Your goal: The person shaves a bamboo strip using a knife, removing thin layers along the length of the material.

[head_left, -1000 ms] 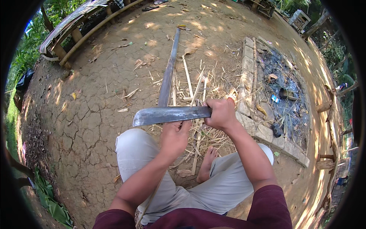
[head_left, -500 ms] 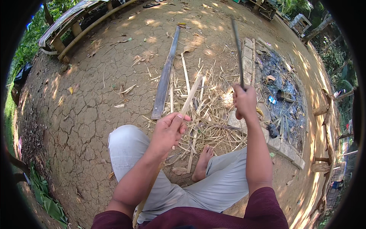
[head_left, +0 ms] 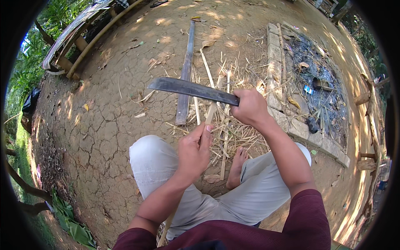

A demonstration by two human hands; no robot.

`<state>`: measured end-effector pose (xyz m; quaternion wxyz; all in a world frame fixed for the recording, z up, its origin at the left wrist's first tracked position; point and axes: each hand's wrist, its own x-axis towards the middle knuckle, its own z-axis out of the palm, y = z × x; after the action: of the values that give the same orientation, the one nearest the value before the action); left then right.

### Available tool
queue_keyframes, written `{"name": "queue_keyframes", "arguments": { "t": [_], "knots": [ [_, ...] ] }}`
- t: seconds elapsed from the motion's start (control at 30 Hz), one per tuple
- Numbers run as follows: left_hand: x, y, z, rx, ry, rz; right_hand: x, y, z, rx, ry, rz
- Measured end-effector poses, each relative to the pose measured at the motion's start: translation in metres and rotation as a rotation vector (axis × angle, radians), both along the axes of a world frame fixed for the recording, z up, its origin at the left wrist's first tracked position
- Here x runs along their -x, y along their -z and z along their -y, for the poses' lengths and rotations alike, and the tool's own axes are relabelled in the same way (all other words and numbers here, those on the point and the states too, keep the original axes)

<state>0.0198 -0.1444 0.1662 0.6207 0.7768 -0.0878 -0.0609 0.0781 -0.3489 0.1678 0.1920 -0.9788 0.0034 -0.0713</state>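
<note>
Far left of the ground (head_left: 102,125), a low bamboo platform (head_left: 66,63) sat toward the upper rim; folded green leaves (head_left: 74,225) lay toward the lower. Next rightward, a dark bamboo length (head_left: 183,110) lay lengthwise on cracked earth, its near end beyond the left knee (head_left: 148,156), partly covered by the blade.

Left hand (head_left: 196,148): thumb and forefinger clamped on a pale strip (head_left: 211,112), held off the ground in front of the person. The strip rose away from the body to meet the blade's line; a pale piece ran down below the left forearm, whether the same one could not be told.

Knife (head_left: 191,88): long, dark, broad, lying crosswise over the strip, tip to the left. Edge contact not certain from this angle. Shavings (head_left: 250,137) littered the ground farther right, beyond the bare foot (head_left: 237,166) and toward the near left corner of the fire bed (head_left: 273,62).

Right hand (head_left: 250,107): fist closed round the knife's handle, handle itself hidden.

Far right, ash and a small blue-and-white packet (head_left: 308,89) inside the bed's brick edge.

Judged step: trimming or shaving the strip, blade placed for a stroke. Next move seemed to call for a firm left grip, fingertips clear of the edge, and a shallow, even blade angle.
</note>
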Motion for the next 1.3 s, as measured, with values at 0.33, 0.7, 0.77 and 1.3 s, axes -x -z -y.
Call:
{"name": "queue_keyframes", "arguments": {
  "t": [0.33,0.7,0.77,1.3],
  "knots": [
    [-0.006,-0.001,-0.009,0.281,0.087,-0.364,-0.036,0.0,0.066,-0.623,0.382,-0.017],
    [-0.019,-0.011,-0.013,0.418,-0.019,-0.603,0.037,-0.006,-0.038,-0.057,-0.191,0.154],
    [-0.016,-0.002,-0.013,0.22,0.004,-0.382,0.033,0.0,-0.038,-0.056,-0.209,0.166],
    [-0.021,0.002,-0.018,0.317,0.051,-0.451,0.002,-0.006,-0.009,-0.566,0.099,-0.131]
  ]
}}
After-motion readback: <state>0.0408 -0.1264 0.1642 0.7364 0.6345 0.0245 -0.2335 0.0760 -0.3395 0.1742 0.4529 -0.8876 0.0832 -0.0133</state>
